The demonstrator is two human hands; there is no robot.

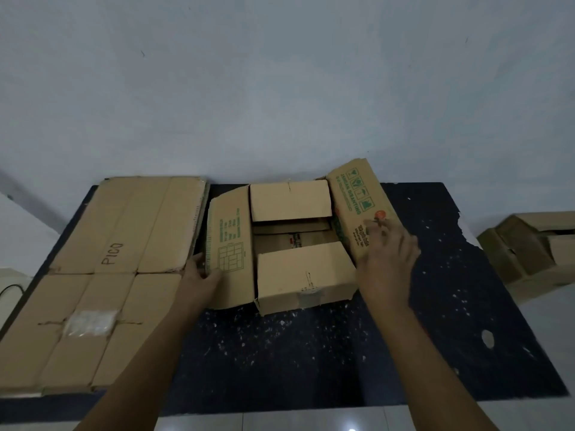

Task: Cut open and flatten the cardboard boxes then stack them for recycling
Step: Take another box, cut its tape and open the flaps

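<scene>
Head view looks forward and down, close over the mat [311, 353]

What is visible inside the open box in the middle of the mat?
Between the flaps of the open box, more brown cardboard shows, plus a small printed patch too blurred to identify. The near flap and far flap cover the rest.

Dim, bluish, soft light; wide-angle bending at edges, slight blur.

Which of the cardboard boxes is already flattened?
The big one with "PICO" written on it, lying flat at the mat's left. The middle box still stands with its flaps open, and the box off the mat at right keeps its shape.
</scene>
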